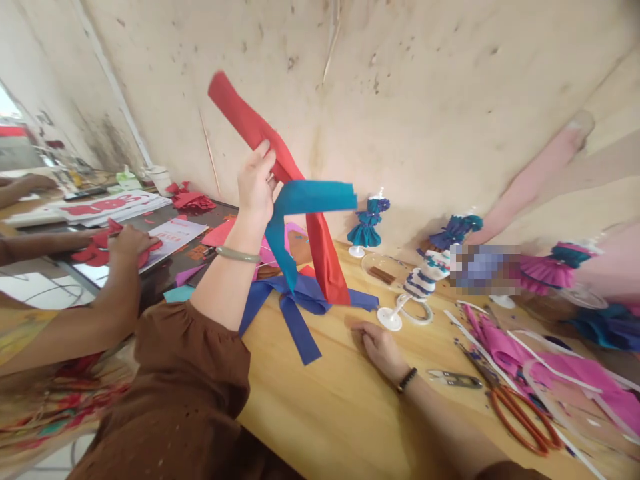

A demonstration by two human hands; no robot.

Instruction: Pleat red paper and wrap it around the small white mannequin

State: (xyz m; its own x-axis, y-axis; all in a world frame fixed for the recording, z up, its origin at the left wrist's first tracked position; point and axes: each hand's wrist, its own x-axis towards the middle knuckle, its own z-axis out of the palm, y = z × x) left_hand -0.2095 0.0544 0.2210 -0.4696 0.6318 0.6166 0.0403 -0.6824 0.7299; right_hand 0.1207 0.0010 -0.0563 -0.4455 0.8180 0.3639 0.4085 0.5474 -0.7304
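Note:
My left hand [257, 183] is raised above the wooden table [320, 400], fingers closed round a red paper strip [280, 167] and a teal paper strip [310, 200]; both strips hang down from it. Dark blue paper strips [300, 307] lie crossed on the table beneath them. My right hand [380, 347] rests on the table near the blue strips, fingers curled and pressed down; whether it pins anything I cannot make out. A green bangle sits on my left wrist and a dark band on my right.
Orange-handled scissors [520, 413] and a small metal clipper [457, 380] lie right of my right hand. Pink paper [505, 353] and paper-dressed glass stems [367, 227] stand along the wall. At the left another person's hand [127, 240] holds red paper.

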